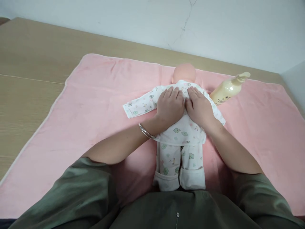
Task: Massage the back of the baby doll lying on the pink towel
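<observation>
A baby doll (pixel 184 73) lies face down, its bald head toward the wall. It wears a white printed top (pixel 182 133) and matching trousers (pixel 170 157) with turned-up cuffs. My left hand (pixel 170 105) rests flat on the left side of the doll's upper back, fingers stretched toward its head. On the right side, my right hand (pixel 199 106) lies flat too, its thumb close to my left hand. Neither hand grips anything. One sleeve of the top reaches out to the left; the other slopes down to the right, partly behind my right forearm.
Under the doll a pink blanket (pixel 100 101) with a pale edge covers much of the wooden table (pixel 33 63). A cream pump bottle (pixel 227 90) stands on the blanket just right of the doll's shoulder. Beyond the table's back edge rises a cracked white wall (pixel 143 22).
</observation>
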`<control>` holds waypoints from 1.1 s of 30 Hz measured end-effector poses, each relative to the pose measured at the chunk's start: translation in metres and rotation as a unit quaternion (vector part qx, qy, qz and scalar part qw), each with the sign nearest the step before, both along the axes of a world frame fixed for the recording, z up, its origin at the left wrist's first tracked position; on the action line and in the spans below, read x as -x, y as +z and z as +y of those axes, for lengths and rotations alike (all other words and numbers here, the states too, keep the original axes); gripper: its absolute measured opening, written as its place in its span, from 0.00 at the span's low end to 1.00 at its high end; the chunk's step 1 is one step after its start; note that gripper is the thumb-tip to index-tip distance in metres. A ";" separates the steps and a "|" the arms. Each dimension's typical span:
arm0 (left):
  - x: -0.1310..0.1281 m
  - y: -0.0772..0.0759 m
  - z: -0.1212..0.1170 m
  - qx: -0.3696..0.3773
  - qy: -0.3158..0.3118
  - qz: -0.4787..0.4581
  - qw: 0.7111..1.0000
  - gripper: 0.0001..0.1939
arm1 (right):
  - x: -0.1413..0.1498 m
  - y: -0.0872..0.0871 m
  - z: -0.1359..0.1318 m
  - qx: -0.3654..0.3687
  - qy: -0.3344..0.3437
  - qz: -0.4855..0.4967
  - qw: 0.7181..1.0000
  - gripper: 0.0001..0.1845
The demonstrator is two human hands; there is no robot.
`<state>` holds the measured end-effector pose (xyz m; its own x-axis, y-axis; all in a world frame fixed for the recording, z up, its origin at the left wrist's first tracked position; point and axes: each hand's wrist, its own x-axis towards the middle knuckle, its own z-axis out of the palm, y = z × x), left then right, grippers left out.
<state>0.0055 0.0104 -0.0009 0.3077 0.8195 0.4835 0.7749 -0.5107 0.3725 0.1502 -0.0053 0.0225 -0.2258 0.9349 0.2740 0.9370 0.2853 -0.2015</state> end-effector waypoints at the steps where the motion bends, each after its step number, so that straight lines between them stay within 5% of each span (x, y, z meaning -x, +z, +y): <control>1: 0.000 0.000 -0.001 -0.003 0.000 0.001 1.000 0.21 | -0.002 0.001 0.001 0.005 0.005 0.007 1.000 0.29; 12: 0.000 -0.002 0.004 0.037 0.009 -0.024 0.999 0.25 | 0.006 0.001 -0.006 -0.019 -0.029 -0.034 0.999 0.27; 33: 0.001 -0.003 0.004 -0.021 -0.004 -0.008 1.000 0.21 | -0.006 -0.001 0.008 0.005 0.021 -0.009 1.000 0.30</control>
